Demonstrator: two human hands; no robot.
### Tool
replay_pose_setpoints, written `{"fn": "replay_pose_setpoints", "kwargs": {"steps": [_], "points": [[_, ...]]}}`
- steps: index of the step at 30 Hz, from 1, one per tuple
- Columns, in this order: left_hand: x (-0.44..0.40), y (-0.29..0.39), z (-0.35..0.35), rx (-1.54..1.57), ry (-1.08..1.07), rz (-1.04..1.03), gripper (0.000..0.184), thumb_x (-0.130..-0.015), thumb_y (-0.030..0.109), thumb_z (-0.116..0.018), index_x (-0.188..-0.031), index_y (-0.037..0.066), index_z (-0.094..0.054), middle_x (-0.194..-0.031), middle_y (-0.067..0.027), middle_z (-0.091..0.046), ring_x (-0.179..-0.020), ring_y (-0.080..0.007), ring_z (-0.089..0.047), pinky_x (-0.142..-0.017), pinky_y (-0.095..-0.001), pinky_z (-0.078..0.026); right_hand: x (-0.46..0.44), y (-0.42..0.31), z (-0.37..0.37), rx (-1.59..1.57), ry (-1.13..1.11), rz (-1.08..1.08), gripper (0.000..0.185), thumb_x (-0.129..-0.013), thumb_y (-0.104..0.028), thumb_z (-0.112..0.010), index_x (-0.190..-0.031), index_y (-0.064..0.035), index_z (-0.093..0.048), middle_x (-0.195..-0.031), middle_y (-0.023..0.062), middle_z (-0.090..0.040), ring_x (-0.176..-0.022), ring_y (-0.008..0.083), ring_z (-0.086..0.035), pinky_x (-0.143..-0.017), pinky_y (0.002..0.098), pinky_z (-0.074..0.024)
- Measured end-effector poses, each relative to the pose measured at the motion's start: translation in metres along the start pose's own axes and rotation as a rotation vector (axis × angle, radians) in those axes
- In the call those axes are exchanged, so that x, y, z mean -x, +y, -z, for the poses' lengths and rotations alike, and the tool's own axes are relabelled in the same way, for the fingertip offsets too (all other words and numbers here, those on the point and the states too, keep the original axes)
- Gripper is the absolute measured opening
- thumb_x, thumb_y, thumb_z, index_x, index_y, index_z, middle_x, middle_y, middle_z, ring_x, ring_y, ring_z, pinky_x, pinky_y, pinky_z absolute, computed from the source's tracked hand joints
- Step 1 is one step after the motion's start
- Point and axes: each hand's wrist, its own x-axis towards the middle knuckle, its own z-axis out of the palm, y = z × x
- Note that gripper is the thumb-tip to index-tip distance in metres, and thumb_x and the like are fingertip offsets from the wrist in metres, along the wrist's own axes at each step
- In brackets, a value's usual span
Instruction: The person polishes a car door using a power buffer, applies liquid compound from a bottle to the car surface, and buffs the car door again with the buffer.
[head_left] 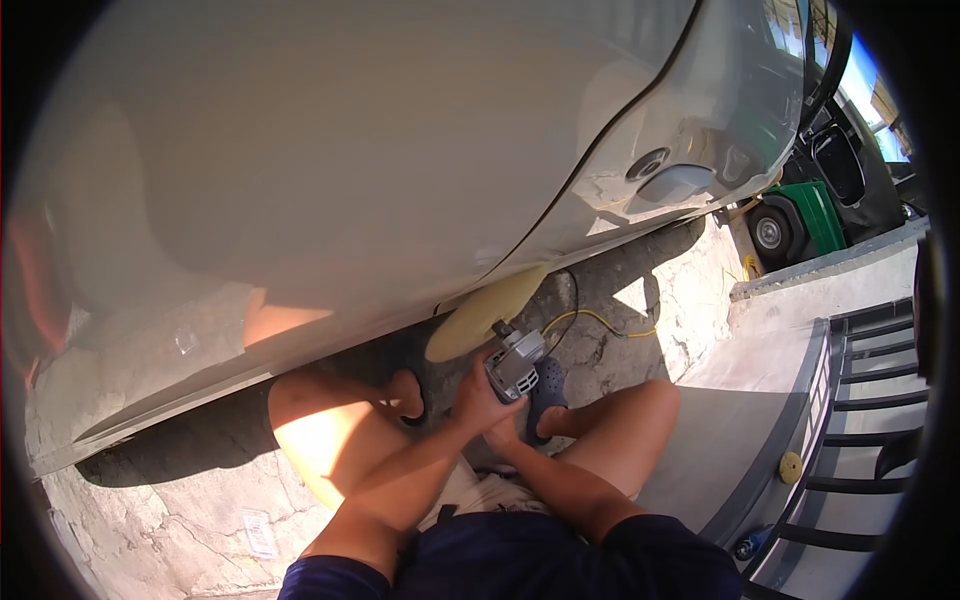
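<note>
Power tool [516, 370] hangs near the car [350, 180] above the ground [190, 520]; left hand [478, 402] wraps its fingers round the casing, presumably for steadiness. Right hand [502, 434] sits just behind, grip unclear.

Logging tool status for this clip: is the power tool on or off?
Cannot tell. The left hand grips the power tool, but neither its switch position nor any motion can be made out.

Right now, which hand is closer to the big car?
Left. The left hand holds the side of the power tool, toward the car; the right hand is just behind it, closer to the lap.
</note>
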Motion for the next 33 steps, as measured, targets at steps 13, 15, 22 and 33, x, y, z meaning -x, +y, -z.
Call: {"fn": "replay_pose_setpoints", "kwargs": {"steps": [13,15,22,33], "points": [[-0.051,0.007,-0.068,-0.272,-0.193,0.146,0.107,-0.068,0.041,-0.096,-0.147,0.003,-0.034,-0.126,-0.0317,-0.066,-0.112,-0.0488,-0.07,-0.098,-0.0521,-0.057,-0.015,0.035,0.054,-0.417,-0.055,-0.483,0.06,-0.104,-0.053,-0.064,-0.145,-0.0095,-0.055,-0.134,0.0074,-0.065,-0.118,0.0215,-0.065,-0.093,0.04,-0.0552],[-0.071,0.017,-0.087,-0.31,-0.232,0.155,0.108,-0.068,0.04,-0.095,-0.148,0.002,-0.032,-0.128,-0.0319,-0.065,-0.112,-0.0485,-0.07,-0.098,-0.0523,-0.057,-0.023,0.017,0.064,-0.526,0.045,-0.545,0.029,-0.105,-0.033,-0.067,-0.125,-0.0135,-0.063,-0.099,-0.0017,-0.068,-0.081,0.0136,-0.063,-0.067,0.0335,-0.0471],[-0.055,0.009,-0.086,-0.265,-0.125,0.16,0.111,-0.065,0.039,-0.097,-0.149,0.007,-0.032,-0.131,-0.0304,-0.065,-0.115,-0.0498,-0.069,-0.098,-0.0539,-0.057,-0.026,0.021,0.062,-0.44,-0.008,-0.339,0.051,-0.102,-0.045,-0.069,-0.14,-0.0118,-0.055,-0.1,-0.0005,-0.068,-0.077,0.0117,-0.064,-0.063,0.032,-0.0505],[0.015,0.003,-0.028,-0.168,0.133,0.129,0.115,-0.067,0.045,-0.098,-0.151,0.008,-0.029,-0.127,-0.0284,-0.069,-0.114,-0.0457,-0.072,-0.099,-0.0511,-0.058,-0.01,-0.004,0.033,-0.019,-0.141,0.177,0.072,-0.089,-0.017,-0.081,-0.151,0.0009,-0.049,-0.143,0.0167,-0.063,-0.134,0.0307,-0.059,-0.118,0.0406,-0.0417]]}}
